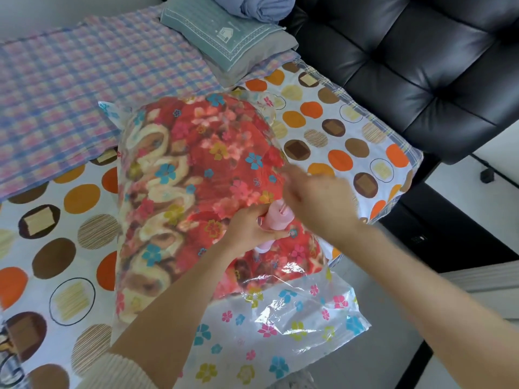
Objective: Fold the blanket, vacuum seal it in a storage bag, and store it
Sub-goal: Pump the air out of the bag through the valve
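My left hand (250, 224) grips the pump (278, 220) on the bag (280, 332) over the blanket (196, 164); my blurred right hand (314, 199) grips its plunger (284, 208).

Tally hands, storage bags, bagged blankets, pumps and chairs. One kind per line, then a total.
hands: 2, left hand and right hand
storage bag: 1
red floral blanket: 1
pink pump: 1
black chair: 1
total: 6

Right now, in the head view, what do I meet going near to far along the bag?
Flat empty end of the storage bag → blanket inside it → green pillow → blue bundle of cloth. The pump, gripped by the left hand, overlaps the blanket, so I left it out.
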Available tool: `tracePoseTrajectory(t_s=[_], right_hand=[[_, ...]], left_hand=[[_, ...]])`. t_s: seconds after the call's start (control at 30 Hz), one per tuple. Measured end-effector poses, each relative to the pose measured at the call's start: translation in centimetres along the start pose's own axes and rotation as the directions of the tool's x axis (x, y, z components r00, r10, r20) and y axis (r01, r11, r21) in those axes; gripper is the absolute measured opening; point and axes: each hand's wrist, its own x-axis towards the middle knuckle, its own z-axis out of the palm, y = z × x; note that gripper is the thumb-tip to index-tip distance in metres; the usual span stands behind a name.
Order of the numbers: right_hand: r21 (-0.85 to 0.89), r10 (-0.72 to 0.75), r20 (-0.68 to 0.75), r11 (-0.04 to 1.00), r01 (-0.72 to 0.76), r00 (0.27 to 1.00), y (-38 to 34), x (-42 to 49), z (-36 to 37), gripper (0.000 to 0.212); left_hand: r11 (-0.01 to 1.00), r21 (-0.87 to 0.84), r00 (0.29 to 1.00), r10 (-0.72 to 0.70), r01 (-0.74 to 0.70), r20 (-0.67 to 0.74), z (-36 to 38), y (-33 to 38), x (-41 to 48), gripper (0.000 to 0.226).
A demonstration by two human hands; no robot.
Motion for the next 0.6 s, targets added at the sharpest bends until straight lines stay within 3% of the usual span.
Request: tracePoseTrajectory(t_s=[0.07, 0.13, 0.17, 0.27, 0.3, 0.4, 0.47, 0.5, 0.53, 0.6], right_hand=[[0.046, 0.055, -0.178, 0.998, -0.047, 0.982, 0.1, 2.0, -3.4, 0.013], [0.1, 0.153, -0.233, 0.986, -0.133, 0.96, -0.2, 2.2, -4.3, 0.014], [0.084, 0.172, -0.219, 0.984, -0.157, 0.96, -0.5, 1.3, -3.1, 0.016], [-0.051, 0.1, 0.093, 0.994, -0.095, 0.991, -2.1, -1.9, 2.1, 0.012], [-0.094, 0.069, 0.099, 0.994, -0.059, 0.993, -1.5, -1.7, 2.5, 0.013], [-0.038, 0.038, -0.016, 0.999, -0.038, 0.999, -0.9, 0.6, -1.0, 0.009], [0.011, 0.1, -0.216, 0.995, -0.1, 0.971, -0.7, 1.8, -4.1, 0.013], [0.055, 0.145, -0.236, 0.989, -0.136, 0.961, -0.7, 1.9, -4.6, 0.014], [0.101, 0.164, -0.213, 0.984, -0.145, 0.963, -0.6, 1.4, -3.7, 0.015], [0.078, 0.168, 0.065, 0.982, -0.172, 0.984, -1.7, -1.0, -0.1, 0.013]], left_hand=[[1.0, 0.002, 1.0, -0.013, 0.013, 0.008, 0.0, -0.2, 0.2, 0.053], [1.0, 0.019, 0.999, -0.025, 0.024, 0.04, -0.1, -0.1, 0.4, 0.052], [0.999, 0.028, 0.999, -0.023, 0.022, 0.046, -0.2, 0.0, 0.4, 0.051], [1.0, 0.021, 0.998, -0.013, 0.012, 0.057, -0.4, 0.1, -0.2, 0.051], [1.0, 0.013, 0.999, -0.015, 0.015, 0.052, -0.3, 0.1, -0.4, 0.05], [0.999, -0.016, 0.999, -0.037, 0.037, 0.024, -0.3, -0.2, -0.5, 0.052], [0.999, -0.007, 0.998, -0.045, 0.046, 0.033, -0.2, -0.4, -0.3, 0.058], [0.999, 0.001, 0.998, -0.045, 0.045, 0.04, -0.3, -0.4, -0.1, 0.058], [0.999, 0.014, 0.998, -0.042, 0.041, 0.048, -0.3, -0.3, 0.0, 0.057], [0.998, 0.057, 0.997, -0.035, 0.031, 0.071, -0.4, -0.2, -0.2, 0.051]])
